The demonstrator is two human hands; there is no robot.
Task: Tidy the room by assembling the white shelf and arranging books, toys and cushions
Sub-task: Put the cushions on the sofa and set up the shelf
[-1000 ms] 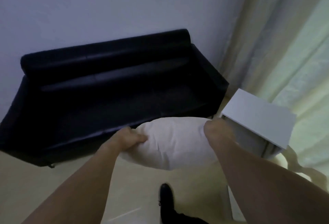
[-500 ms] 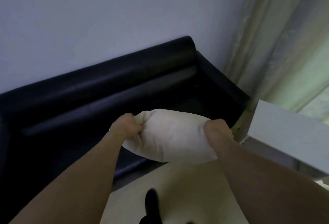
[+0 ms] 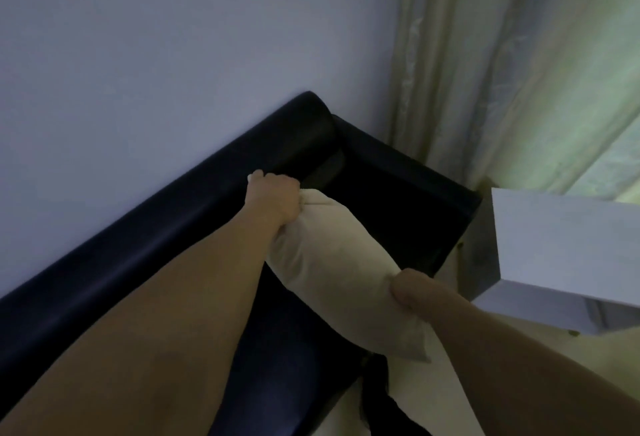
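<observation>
I've swung the cream cushion [image 3: 332, 272] out from in front of me and over the black sofa [image 3: 145, 248], turning it so one end points at the far right corner by the armrest. My left hand [image 3: 273, 198] bunches the far end in a curled fist; my right hand [image 3: 412, 291] pinches the near end. The white shelf [image 3: 561, 245] stands just right of the sofa. I judge the cushion is nearly placed.

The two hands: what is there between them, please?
In the head view, only the cream cushion spans the stretch between the left hand and the right hand. Each hand grips one end, above the dark sofa.
</observation>
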